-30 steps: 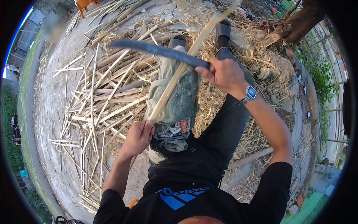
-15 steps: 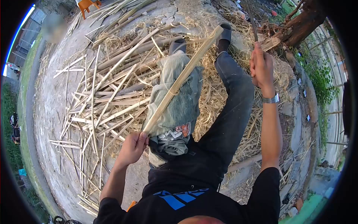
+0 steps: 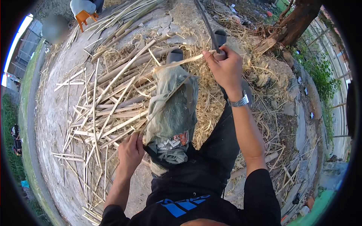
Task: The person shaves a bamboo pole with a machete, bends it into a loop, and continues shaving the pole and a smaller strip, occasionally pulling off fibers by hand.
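My left hand (image 3: 130, 151) is closed around the lower end of a thin bamboo strip (image 3: 167, 97), which slants up to the right across my lap, turned nearly edge-on. My right hand (image 3: 228, 69) grips the handle of a long dark-bladed knife (image 3: 208, 25), its blade pointing up and away from me. A pale shaving (image 3: 181, 62) runs leftward from beside my right thumb, near the strip's far end. Under the strip, a grey-green cloth (image 3: 173, 109) covers my left thigh, dusty and bunched at the lap end.
Many split bamboo strips (image 3: 113, 101) lie crisscrossed on the ground at left. Curly shavings (image 3: 207, 109) heap between my legs. A tree trunk (image 3: 298, 28) stands at upper right. A person sits on an orange chair (image 3: 83, 17) at upper left.
My right hand has swung left and inward with the knife, to the strip's far end. The strip has turned from broad face to edge, and a pale shaving now shows there.
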Motion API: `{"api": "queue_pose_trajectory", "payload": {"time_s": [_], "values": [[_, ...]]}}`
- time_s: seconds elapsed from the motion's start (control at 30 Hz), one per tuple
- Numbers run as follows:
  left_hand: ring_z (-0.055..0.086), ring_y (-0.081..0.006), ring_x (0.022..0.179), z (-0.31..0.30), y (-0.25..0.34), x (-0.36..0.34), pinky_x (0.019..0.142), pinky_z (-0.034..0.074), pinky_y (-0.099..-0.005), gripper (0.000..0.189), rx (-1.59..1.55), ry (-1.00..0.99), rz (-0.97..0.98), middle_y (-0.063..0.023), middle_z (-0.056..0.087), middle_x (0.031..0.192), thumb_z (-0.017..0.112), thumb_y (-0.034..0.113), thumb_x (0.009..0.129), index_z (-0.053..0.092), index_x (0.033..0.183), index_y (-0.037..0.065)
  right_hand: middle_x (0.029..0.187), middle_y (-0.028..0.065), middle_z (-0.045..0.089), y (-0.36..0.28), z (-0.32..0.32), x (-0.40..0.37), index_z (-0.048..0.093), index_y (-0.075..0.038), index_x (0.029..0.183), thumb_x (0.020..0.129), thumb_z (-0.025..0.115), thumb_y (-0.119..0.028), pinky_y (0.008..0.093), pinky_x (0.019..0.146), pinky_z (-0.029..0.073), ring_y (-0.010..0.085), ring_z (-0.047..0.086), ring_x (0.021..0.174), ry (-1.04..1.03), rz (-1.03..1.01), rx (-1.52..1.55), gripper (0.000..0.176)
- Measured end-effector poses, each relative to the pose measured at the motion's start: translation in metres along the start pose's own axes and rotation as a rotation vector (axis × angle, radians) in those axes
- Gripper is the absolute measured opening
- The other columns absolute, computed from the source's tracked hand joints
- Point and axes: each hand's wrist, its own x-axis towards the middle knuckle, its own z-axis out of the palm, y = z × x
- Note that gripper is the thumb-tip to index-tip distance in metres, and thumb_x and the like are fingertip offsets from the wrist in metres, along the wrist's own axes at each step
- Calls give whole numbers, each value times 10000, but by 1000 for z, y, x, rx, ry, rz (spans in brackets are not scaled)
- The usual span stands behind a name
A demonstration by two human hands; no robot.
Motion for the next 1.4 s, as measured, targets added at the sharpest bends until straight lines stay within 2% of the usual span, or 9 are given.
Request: {"api": "queue_pose_trajectory", "payload": {"time_s": [0.23, 0.37, 0.47, 0.67, 0.77, 1.0, 1.1, 1.23, 1.4], "values": [[684, -413, 691, 10, -32, -4, 599, 548, -467, 177, -27, 45, 58, -209, 711, 851, 618, 157, 994, 691, 1064, 13, 652, 73, 695, 16, 0, 10, 623, 23, 853, 876, 754, -156, 306, 633, 527, 140, 699, 653, -66, 303, 395, 223], [652, -411, 646, -5, -46, -6, 568, 501, -477, 153, -22, 48, 74, -203, 674, 770, 604, 140, 993, 683, 994, 9, 616, 48, 643, 16, -30, 27, 590, -19, 816, 875, 788, -190, 301, 528, 489, 121, 628, 531, -79, 393, 355, 268], [609, -415, 606, -13, -57, -8, 550, 448, -478, 143, -28, -38, 45, -199, 628, 706, 590, 127, 988, 654, 938, 8, 617, 37, 630, 21, -42, 24, 601, -29, 788, 861, 830, -253, 282, 480, 450, 103, 576, 482, -176, 331, 250, 329], [628, -424, 628, -18, -20, 23, 569, 463, -482, 213, -171, -153, 96, -200, 631, 689, 592, 169, 994, 588, 1143, 17, 613, 67, 622, 35, -33, 7, 630, 13, 777, 830, 867, -291, 327, 528, 469, 148, 567, 504, -161, 231, 174, 390], [670, -414, 707, -1, 18, 44, 626, 494, -473, 292, -142, -203, -46, -182, 679, 760, 618, 171, 989, 557, 1243, 39, 621, 83, 625, 24, -27, 3, 634, 38, 796, 839, 854, -253, 341, 554, 477, 176, 573, 529, -117, 131, 122, 368], [617, -466, 699, 6, 27, 62, 612, 470, -487, 202, -243, 3, 204, -222, 634, 768, 589, 210, 1034, 615, 1011, 11, 508, 27, 522, -25, -48, -24, 607, 8, 760, 882, 833, -326, 341, 471, 408, 161, 487, 440, -65, -6, -11, 422], [512, -438, 599, -19, 39, 61, 605, 407, -476, 318, -381, -219, 32, -220, 540, 655, 505, 220, 1085, 540, 874, -15, 487, 18, 498, -46, -51, -62, 599, -15, 734, 896, 812, -400, 340, 451, 400, 171, 482, 415, -258, 75, 120, 469], [525, -384, 589, -28, 60, 56, 603, 411, -465, 426, -509, -88, -116, -198, 520, 639, 471, 308, 1107, 535, 871, -41, 482, 31, 510, -54, -47, -94, 595, -42, 708, 910, 731, -573, 353, 448, 433, 231, 550, 416, -571, 4, 155, 585], [456, -295, 585, -13, 49, 53, 600, 410, -425, 505, -417, -266, -106, -173, 520, 635, 469, 367, 1108, 556, 840, -51, 513, 66, 586, -51, -31, -112, 574, -58, 703, 906, 660, -669, 394, 462, 486, 297, 638, 479, -658, -51, 64, 650]]}}
